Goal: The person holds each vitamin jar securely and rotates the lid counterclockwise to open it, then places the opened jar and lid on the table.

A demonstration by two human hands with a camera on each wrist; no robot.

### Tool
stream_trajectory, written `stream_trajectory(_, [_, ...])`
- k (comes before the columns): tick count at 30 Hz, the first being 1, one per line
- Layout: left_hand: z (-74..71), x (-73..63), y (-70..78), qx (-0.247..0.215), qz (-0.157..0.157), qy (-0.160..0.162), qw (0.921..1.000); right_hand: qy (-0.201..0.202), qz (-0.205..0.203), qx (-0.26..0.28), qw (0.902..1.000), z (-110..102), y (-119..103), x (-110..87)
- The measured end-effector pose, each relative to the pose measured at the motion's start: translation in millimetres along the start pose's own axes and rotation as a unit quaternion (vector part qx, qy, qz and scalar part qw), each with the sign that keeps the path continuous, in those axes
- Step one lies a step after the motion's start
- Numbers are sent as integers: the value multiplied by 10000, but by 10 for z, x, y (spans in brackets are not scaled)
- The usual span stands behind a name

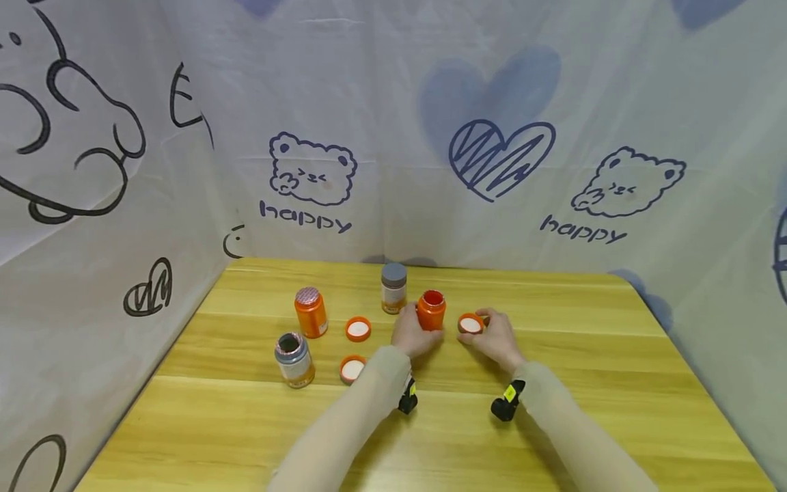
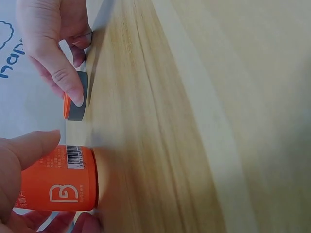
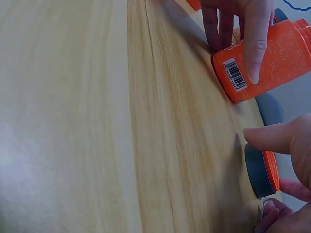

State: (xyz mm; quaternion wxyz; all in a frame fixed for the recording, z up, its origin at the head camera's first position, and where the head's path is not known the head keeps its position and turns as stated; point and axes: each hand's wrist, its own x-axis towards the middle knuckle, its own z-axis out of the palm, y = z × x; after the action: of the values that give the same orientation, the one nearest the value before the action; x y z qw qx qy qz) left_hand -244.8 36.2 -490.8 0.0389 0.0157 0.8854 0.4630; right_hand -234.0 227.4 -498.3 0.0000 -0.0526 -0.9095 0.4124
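Observation:
My left hand [image 1: 413, 335] grips an orange bottle [image 1: 433, 313] around its side; the bottle stands upright with its mouth uncovered. Its barcode and white print show in the left wrist view, below the thumb. To the right, my right hand [image 1: 498, 339] holds a bottle cap [image 1: 471, 324] between thumb and fingers. The cap lies with its white inside facing up, an orange rim on top and a dark grey outer side, as the right wrist view also shows. Cap and bottle are a short gap apart.
A grey-lidded bottle [image 1: 393, 288] stands behind the left hand. Further left are an orange bottle with a foil-covered top [image 1: 311, 314] and an uncapped grey bottle [image 1: 296, 362]. Two upturned caps, one farther back [image 1: 358, 329] and one partly behind the left sleeve [image 1: 352, 370], lie on the wooden table [image 1: 615, 383].

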Motion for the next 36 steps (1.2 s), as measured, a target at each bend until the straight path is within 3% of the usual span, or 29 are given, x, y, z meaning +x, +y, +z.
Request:
stream_trajectory(10, [-18, -9, 28, 64, -31, 15, 10000, 127, -203, -299, 9993, 11, -5, 1])
stream_trajectory(19, [-36, -43, 33, 72, 110, 124, 9998, 90, -137, -368, 9992, 26, -15, 9])
stream_trajectory(36, [-21, 24, -3, -11, 8, 202, 9998, 8, -150, -326, 9994, 39, -43, 25])
